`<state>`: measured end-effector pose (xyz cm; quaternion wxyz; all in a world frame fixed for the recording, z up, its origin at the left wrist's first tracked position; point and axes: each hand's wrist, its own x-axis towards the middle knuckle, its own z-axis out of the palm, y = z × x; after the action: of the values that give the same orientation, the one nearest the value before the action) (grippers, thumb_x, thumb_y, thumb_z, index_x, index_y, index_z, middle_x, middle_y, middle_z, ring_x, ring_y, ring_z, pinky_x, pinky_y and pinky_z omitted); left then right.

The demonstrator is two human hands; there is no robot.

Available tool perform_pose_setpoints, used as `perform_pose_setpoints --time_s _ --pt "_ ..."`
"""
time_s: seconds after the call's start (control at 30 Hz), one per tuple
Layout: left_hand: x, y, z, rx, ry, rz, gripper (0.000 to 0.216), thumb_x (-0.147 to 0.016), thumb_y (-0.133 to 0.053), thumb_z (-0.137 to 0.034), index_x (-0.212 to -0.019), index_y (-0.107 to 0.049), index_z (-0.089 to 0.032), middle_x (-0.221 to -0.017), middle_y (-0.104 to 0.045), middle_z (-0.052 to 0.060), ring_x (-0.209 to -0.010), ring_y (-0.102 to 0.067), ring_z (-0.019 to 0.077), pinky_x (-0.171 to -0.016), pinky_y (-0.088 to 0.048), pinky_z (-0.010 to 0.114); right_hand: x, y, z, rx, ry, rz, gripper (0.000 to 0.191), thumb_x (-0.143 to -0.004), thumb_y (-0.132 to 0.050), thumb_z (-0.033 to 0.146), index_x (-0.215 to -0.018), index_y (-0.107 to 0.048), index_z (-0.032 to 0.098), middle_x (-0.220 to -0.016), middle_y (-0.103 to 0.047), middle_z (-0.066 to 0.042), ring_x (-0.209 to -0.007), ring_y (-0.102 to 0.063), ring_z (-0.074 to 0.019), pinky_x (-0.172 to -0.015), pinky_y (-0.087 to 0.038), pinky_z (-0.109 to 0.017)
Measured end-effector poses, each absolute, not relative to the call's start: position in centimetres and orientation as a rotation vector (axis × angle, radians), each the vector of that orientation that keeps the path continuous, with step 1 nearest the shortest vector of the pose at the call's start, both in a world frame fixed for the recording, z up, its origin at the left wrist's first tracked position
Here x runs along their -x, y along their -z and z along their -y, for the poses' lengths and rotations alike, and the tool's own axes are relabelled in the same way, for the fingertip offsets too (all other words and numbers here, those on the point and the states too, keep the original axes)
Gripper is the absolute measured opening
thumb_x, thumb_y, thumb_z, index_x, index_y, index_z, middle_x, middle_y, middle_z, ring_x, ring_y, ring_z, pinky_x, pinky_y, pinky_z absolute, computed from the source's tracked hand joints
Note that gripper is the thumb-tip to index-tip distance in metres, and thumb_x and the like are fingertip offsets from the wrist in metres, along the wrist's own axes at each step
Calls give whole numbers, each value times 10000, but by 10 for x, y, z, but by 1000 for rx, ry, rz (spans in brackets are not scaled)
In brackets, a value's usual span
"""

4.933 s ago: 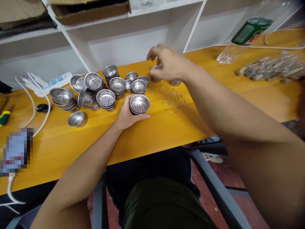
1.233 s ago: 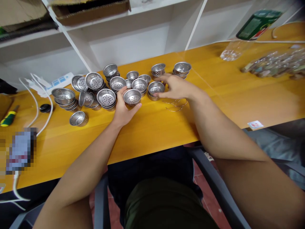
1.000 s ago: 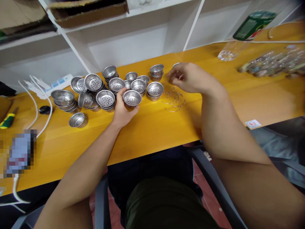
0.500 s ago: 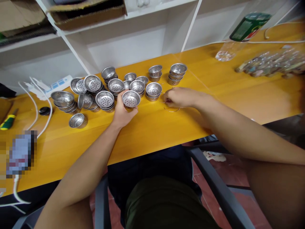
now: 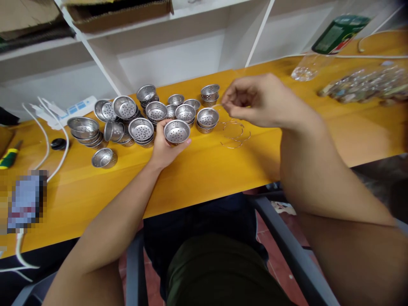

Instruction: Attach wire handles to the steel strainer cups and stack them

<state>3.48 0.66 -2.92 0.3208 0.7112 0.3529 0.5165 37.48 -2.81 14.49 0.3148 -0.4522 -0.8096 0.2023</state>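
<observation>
My left hand (image 5: 163,149) rests on the yellow tabletop (image 5: 197,170) and grips a small perforated steel strainer cup (image 5: 176,131) from below. My right hand (image 5: 259,102) is raised above the table, fingers pinched on a thin wire ring (image 5: 219,108) that is hard to make out. Under it a few loose wire rings (image 5: 234,134) lie on the wood. A single strainer cup (image 5: 207,118) stands between the two hands. Several more steel cups (image 5: 134,119), some stacked, cluster to the left and behind.
One strainer cup (image 5: 103,158) lies apart at the left. White cables and a power strip (image 5: 68,111), a black knob (image 5: 57,144) and a screwdriver (image 5: 8,158) sit far left. A plastic bottle (image 5: 321,46) and a bag of small parts (image 5: 363,87) lie at the right. White shelving (image 5: 178,55) backs the table.
My right hand has lifted off the pile of wire rings and moved up and away, pinching a ring. The left hand keeps its hold on the strainer cup.
</observation>
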Motion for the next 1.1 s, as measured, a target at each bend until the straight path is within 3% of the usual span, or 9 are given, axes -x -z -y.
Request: perform_pose_setpoints --time_s 0.1,0.3,0.47,0.6,0.83,0.97,1.1 --pt "-36 28 -6 -1861 -1390 -938 982 -882 -1083 -769 -1548 -501 -344 -1467 -739 79 -1277 -845 270 -1110 -739 447 -336 -142 21 1122 -582 2088 483 -1149 -748 771 -1279 -854 318 -1084 -852 -97 -994 -804 -358 -948 -724 -586" --pt "-31 23 -7 -1919 -1374 -857 973 -922 -1007 -908 -1576 -578 -328 -1510 -780 114 -1363 -863 317 -1174 -761 494 -284 -91 -4 1021 -598 2142 381 -1232 -647 595 -1326 -830 274 -1085 -827 -98 -1057 -774 -328 -1078 -686 -528" --pt "-28 28 -12 -1934 -1401 -810 991 -936 -961 -956 -1613 -561 -353 -1567 -764 119 -1429 -853 332 -1226 -744 510 -281 -74 -2 1030 -568 2214 370 -1241 -590 481 -1439 -821 271 -1048 -831 -75 -1016 -755 -313 -1039 -630 -477" --pt "-29 30 -13 -1932 -1421 -915 1071 -858 -1014 -980 -1571 -518 -354 -1576 -741 107 -1436 -845 330 -1222 -726 486 -284 -80 0 1083 -521 2242 341 -1240 -595 465 -1361 -841 263 -1044 -835 -86 -1036 -756 -320 -1044 -602 -460" --pt "-32 24 -14 -1887 -1435 -798 970 -868 -1095 -847 -1532 -631 -314 -1539 -800 112 -1426 -855 336 -1251 -730 508 -284 -63 -11 995 -512 2051 312 -1257 -657 559 -1326 -794 288 -850 -645 -14 -841 -631 -267 -890 -620 -435" --pt "-30 30 -20 -1781 -1475 -699 1020 -813 -1151 -799 -1567 -634 -346 -1521 -786 88 -1352 -858 290 -1103 -763 397 -279 -50 -16 813 -547 1951 208 -1219 -771 471 -1253 -776 266 -787 -525 38 -742 -526 -208 -754 -520 -363" --pt "-25 32 -20 -1734 -1441 -668 963 -810 -1155 -783 -1520 -665 -354 -1454 -789 71 -1229 -854 247 -955 -772 336 -275 -48 -15 782 -563 1955 106 -1187 -798 360 -1212 -794 257 -764 -504 52 -725 -509 -192 -722 -450 -351"
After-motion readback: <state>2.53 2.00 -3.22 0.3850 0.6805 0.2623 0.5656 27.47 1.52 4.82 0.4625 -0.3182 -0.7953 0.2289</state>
